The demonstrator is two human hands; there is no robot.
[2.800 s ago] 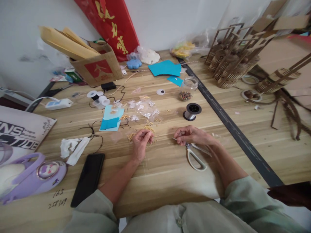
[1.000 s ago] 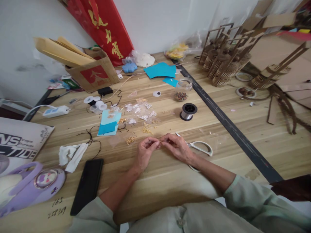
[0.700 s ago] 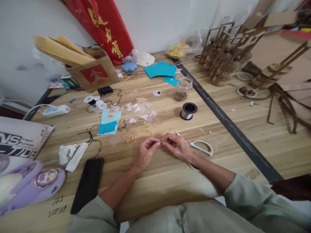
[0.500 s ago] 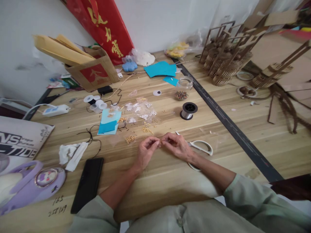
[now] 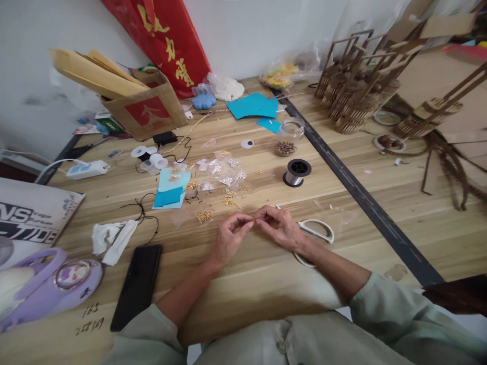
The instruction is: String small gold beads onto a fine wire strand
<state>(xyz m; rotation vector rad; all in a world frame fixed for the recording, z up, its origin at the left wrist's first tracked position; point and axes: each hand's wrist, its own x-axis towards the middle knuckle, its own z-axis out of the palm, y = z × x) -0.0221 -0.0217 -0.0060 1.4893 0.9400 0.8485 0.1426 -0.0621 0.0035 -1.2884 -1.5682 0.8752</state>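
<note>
My left hand (image 5: 233, 235) and my right hand (image 5: 279, 228) meet fingertip to fingertip above the wooden table. Both pinch thumb against forefinger, and what lies between them is too small and hidden to name. Just beyond the fingers are loose gold beads (image 5: 230, 200) and another pile of gold beads (image 5: 204, 217). White-handled scissors (image 5: 316, 230) lie partly under my right hand and wrist. Farther off, a black spool of thin silvery wire (image 5: 297, 173) stands upright. Behind it is a clear jar (image 5: 291, 130) with multicoloured beads at its bottom.
Small bags of silvery pieces (image 5: 224, 172) lie mid-table near blue cards (image 5: 170, 187). At left are a black phone (image 5: 137, 286), crumpled tissue (image 5: 114, 241) and a purple item (image 5: 49, 289). A paper bag (image 5: 152, 109) stands behind; small bamboo baskets (image 5: 353, 96) are back right.
My fingertips have shifted slightly, and the small brownish piece that showed between them is now mostly hidden. The view has tilted a little; the other things lie where they were.
</note>
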